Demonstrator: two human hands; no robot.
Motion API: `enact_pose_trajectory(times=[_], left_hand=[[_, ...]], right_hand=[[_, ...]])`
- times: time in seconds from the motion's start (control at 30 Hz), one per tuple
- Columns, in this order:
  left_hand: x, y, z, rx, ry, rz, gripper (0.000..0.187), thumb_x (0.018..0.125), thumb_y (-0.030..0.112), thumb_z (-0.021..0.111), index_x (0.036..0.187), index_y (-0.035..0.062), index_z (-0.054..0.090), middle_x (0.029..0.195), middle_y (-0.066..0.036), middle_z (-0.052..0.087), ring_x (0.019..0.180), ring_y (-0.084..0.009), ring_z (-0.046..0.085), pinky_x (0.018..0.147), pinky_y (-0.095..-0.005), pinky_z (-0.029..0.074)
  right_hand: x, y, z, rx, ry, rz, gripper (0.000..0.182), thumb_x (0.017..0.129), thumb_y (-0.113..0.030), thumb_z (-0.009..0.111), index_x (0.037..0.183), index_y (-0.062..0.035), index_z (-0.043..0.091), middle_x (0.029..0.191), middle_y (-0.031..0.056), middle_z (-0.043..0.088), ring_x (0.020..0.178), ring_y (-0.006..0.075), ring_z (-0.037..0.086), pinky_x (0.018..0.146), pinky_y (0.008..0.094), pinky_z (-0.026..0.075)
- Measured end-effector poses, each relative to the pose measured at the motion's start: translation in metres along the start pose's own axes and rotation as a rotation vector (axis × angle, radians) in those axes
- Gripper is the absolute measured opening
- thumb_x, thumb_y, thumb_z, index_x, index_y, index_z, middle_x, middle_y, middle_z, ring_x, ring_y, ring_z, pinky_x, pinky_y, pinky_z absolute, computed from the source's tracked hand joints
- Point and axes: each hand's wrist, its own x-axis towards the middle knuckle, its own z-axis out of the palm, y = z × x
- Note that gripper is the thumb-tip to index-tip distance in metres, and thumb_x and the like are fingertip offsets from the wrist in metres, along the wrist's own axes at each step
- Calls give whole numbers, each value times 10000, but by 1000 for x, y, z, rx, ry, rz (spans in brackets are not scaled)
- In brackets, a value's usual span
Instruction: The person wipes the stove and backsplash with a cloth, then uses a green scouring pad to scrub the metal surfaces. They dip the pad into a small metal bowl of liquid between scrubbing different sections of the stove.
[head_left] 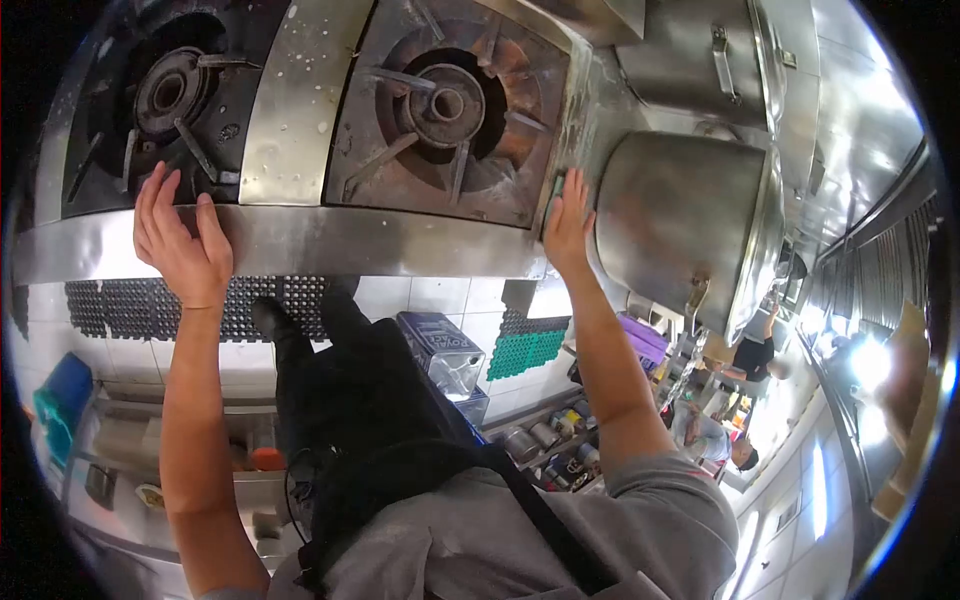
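Observation:
My left hand [183, 240] rests at the front edge of the steel stove [400, 240], fingers apart and reaching toward the left burner [170, 92]. Nothing shows in it. Over by the stove's right end, my right hand [569, 222] has its fingers stretched out, and a small greenish thing [558, 187] shows beside its fingertips; whether they touch is unclear. The right burner [446, 105] lies between my hands, with a rusty, stained plate around it. Just right of my right hand stands a large steel pot [675, 220].
Another large pot [695, 65] sits farther back. Below the stove are a printed box [440, 350], black floor mat [150, 308] and green mat [525, 350]. Shelves hold cans at lower right. Two people [755, 355] are in the right background.

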Motion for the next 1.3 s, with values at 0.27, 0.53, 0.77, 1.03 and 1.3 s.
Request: enact_pose_trajectory(times=[0.27, 0.53, 0.77, 1.03, 1.3], left_hand=[[0, 3, 1, 58, -22, -7, 374, 907, 186, 639, 1253, 53, 587, 1380, -65, 567, 1302, -281, 466, 1102, -421, 266], [1, 3, -1, 14, -21, -5, 391, 900, 185, 629, 1266, 55, 577, 1396, -67, 550, 1330, -295, 441, 1116, -436, 236], [2, 2, 1, 41, -16, 30, 385, 909, 183, 632, 1266, 48, 583, 1374, -84, 572, 1302, -293, 474, 1104, -433, 277], [2, 2, 0, -2, -5, 10, 403, 888, 183, 636, 1265, 53, 577, 1388, -65, 559, 1320, -293, 452, 1111, -425, 256], [2, 1, 2, 5, 11, 33, 379, 902, 173, 642, 1249, 30, 588, 1369, -79, 579, 1301, -280, 471, 1097, -416, 292]], right_hand=[[213, -19, -25, -17, 150, -15, 565, 1057, -370, 273, 1578, -167, 187, 1652, 85, 147, 1505, 394, 133, 1138, 703, 88], [-11, -3, -2, -77, -32, 13, 579, 1057, -360, 224, 1596, -183, 110, 1661, 94, 83, 1513, 392, 78, 1144, 696, 14], [183, -17, -29, -55, 82, 83, 569, 1061, -375, 238, 1592, -201, 129, 1663, 59, 92, 1517, 371, 79, 1146, 698, 35], [59, -8, -13, -85, 25, 36, 576, 1058, -327, 304, 1594, -224, 122, 1658, 90, 110, 1510, 403, 79, 1146, 691, 34], [185, -24, -34, -63, 76, 115, 570, 1058, -373, 272, 1593, -259, 111, 1657, 99, 106, 1508, 409, 88, 1142, 703, 63]])
